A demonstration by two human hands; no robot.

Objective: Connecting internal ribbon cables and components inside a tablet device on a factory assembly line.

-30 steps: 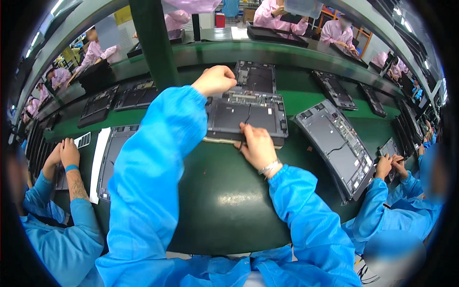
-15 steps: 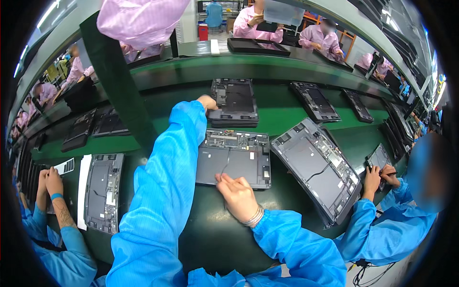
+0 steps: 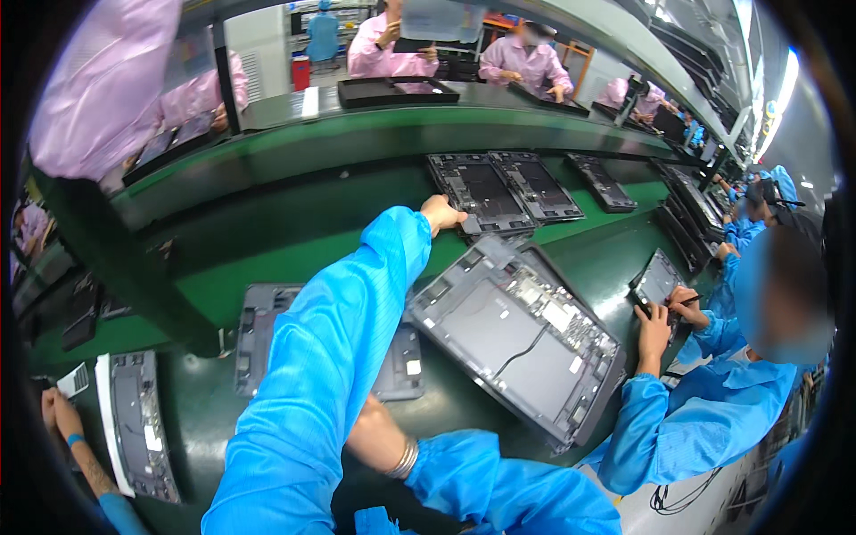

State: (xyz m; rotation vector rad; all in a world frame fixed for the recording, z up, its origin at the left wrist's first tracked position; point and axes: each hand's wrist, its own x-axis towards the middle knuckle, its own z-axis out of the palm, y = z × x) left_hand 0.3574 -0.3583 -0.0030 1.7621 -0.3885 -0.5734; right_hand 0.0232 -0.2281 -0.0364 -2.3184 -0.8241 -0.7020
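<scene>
My left hand (image 3: 441, 215) reaches far forward, its fingers closed on the near left corner of a dark laptop chassis (image 3: 482, 191). This chassis lies on the green strip, close against another open laptop chassis (image 3: 538, 187). Below my left forearm is a grey laptop chassis (image 3: 399, 367), partly covered by the sleeve. My right hand (image 3: 378, 437), with bangles at the wrist, is beside that chassis's near edge. Its fingers are hidden behind my left arm. To the right, a tilted grey laptop chassis (image 3: 477, 325) with a circuit board and black cable rests on other parts.
A co-worker in blue (image 3: 713, 410) handles a smaller device (image 3: 658, 278) at the right. Another laptop chassis (image 3: 143, 428) and a co-worker's hands (image 3: 61, 415) are at the left. A dark post (image 3: 125, 259) rises at left. More chassis (image 3: 602, 183) lie along the strip.
My left hand has moved right with the chassis, which now lies against its neighbour. My right hand has drawn back behind my left forearm. The view has turned right.
</scene>
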